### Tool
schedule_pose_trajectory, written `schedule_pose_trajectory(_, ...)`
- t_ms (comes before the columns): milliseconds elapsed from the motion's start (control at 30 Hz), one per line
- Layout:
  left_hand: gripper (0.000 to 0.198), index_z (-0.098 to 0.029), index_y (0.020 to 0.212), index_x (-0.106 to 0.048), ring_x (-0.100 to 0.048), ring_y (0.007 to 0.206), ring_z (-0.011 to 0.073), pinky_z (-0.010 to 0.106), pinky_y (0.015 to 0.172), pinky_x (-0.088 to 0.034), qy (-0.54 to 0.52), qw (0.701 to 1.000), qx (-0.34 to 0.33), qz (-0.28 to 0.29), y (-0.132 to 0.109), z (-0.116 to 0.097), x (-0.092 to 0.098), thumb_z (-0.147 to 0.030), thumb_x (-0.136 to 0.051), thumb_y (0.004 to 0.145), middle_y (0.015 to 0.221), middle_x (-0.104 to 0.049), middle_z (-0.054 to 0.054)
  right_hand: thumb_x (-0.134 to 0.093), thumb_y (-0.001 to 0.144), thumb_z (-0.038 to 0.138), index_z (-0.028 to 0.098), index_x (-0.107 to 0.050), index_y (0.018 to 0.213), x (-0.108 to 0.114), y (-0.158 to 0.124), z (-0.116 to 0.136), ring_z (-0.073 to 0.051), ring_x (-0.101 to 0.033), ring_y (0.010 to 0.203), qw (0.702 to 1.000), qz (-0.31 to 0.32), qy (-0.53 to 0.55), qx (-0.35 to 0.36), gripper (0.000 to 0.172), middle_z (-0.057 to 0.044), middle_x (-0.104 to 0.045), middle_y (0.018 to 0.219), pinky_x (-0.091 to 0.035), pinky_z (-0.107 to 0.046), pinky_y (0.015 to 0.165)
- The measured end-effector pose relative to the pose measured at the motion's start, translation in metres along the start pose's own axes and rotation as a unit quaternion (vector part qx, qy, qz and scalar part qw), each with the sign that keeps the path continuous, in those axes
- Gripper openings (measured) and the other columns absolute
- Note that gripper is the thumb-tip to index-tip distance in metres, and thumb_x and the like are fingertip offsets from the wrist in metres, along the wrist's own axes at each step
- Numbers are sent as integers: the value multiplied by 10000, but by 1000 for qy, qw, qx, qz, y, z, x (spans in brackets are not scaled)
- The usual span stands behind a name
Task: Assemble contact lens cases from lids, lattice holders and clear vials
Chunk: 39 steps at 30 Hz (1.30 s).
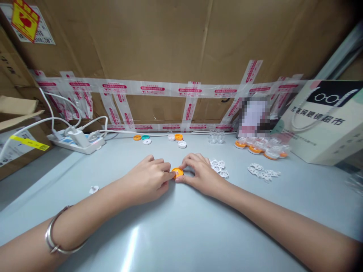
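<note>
Nearest the viewer: a silver bracelet (50,237) circles the left forearm above the grey table (170,234).
Left hand (149,179): fingers mostly curled, index tip touching the orange cap from its left; whether the folded fingers hide anything, I cannot tell.
Right hand (204,175): grasping the orange cap, thumb at the rim's near side, fingers at its far side.
Orange cap (179,172): directly between the hands, right of the left fingertips and left of the right palm; round, so without a long axis. Both hands touch it; neither is clearly nearer.
White wheels (224,173): just beside the right hand, partly hidden by it.
Loose caps (146,141): farther back, well apart from both hands.
Clear cups (216,138): right of those caps.
Cardboard (159,45): upright behind everything, banded with printed tape.
</note>
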<state>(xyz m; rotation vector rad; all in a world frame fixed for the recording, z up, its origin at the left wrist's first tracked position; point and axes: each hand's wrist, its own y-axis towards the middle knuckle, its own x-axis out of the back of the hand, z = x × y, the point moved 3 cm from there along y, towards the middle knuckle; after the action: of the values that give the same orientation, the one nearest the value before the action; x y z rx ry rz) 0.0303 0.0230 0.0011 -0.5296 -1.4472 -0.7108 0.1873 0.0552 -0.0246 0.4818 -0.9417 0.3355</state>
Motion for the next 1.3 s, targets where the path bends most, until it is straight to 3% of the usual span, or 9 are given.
schedule_pose_trajectory(133,264,-237,960,-637,-556,766,148,292,712,-356,-106,994,12,-2,-1,4,0,-173,-412,837,848,-593,22,-650,705,486,242,-597,797,0,0,-1,-213,-473,977,1000,1,-1,-2,266,-1,-585,943,-328,-395,828)
schedule_pose_trajectory(267,281,-220,1053,-614,-570,773,125,233,708,-409,-230,970,61,-46,-4,28,7,-243,-416,855,928,-606,31,-663,680,504,269,-611,832,0,0,-3,-220,-473,976,1000,-7,-12,-1,284,3,-581,946,-328,-397,810)
schedule_pose_trajectory(367,262,-178,973,-640,-576,803,155,241,711,-420,-194,972,109,-79,-11,55,16,-273,-443,831,903,-637,46,-659,684,503,278,-619,842,-1,1,-3,-219,-474,974,1000,-11,-20,5,278,0,-582,947,-326,-394,813)
schedule_pose_trajectory(500,229,-187,868,-664,-591,777,179,257,686,-425,-124,980,158,2,-19,79,16,-293,-478,785,885,-665,40,-647,697,502,289,-629,865,-1,1,-2,-220,-474,974,999,-15,-29,8,272,-6,-584,961,-327,-392,812)
schedule_pose_trajectory(633,232,-192,879,-662,-594,794,182,245,677,-434,-138,977,160,30,-18,83,6,-324,-513,760,901,-664,47,-609,701,562,282,-631,888,0,1,-1,-226,-481,975,999,-23,-40,10,338,-17,-595,973,-331,-391,810)
schedule_pose_trajectory(833,235,-178,849,-662,-599,764,175,252,696,-447,-203,966,163,-12,-12,90,-11,-362,-571,735,834,-678,40,-600,672,614,263,-611,957,6,-1,3,-231,-493,971,998,-40,-41,-2,452,-26,-611,977,-337,-393,813)
schedule_pose_trajectory(1033,242,-161,816,-672,-618,750,175,252,696,-456,-259,948,186,-17,-8,92,-15,-371,-585,733,805,-699,49,-538,744,593,258,-609,952,10,-3,7,-216,-507,946,998,-54,-23,5,400,-27,-618,970,-343,-391,817)
schedule_pose_trajectory(1300,189,-174,807,-666,-617,770,170,247,701,-453,-262,950,172,11,-12,89,-14,-319,-559,750,833,-698,40,-561,794,454,242,-610,930,14,-5,6,-205,-529,921,997,-69,-20,13,257,-25,-629,937,-347,-380,823)
